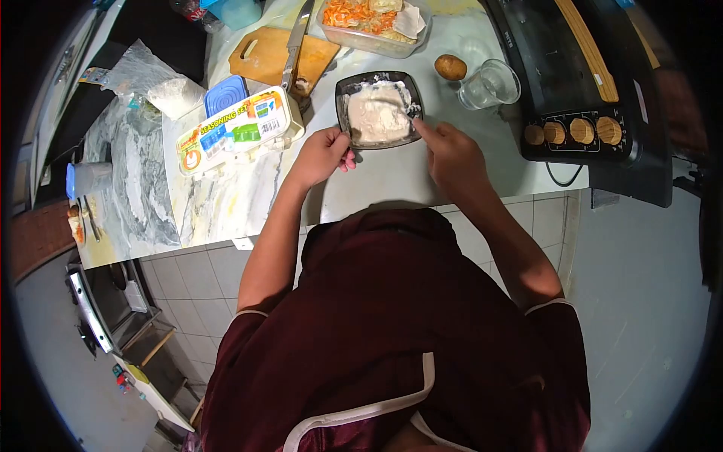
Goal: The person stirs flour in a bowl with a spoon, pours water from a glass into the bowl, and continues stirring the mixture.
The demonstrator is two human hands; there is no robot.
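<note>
A square black bowl [341, 113] holds a thick off-white batter [374, 113] with pale dry flour along its edges. My left hand [325, 154] is closed at the bowl's near left corner, thumb against the rim and fingers curled. My right hand [454, 157] is at the bowl's right side, its fingers closed and the index finger pointing toward the batter. A small dark, whitish-smeared piece shows at that fingertip by the rim; what the hand grips is mostly hidden.
Left are a seasoning set box [233, 132], a blue lid [226, 96] and a bag of white powder [175, 98]. Behind lie a cutting board [256, 56], a knife [294, 49] and a tub of shredded vegetables [373, 41]. Right are a potato [450, 68], a glass [489, 84] and a toaster oven [587, 90].
</note>
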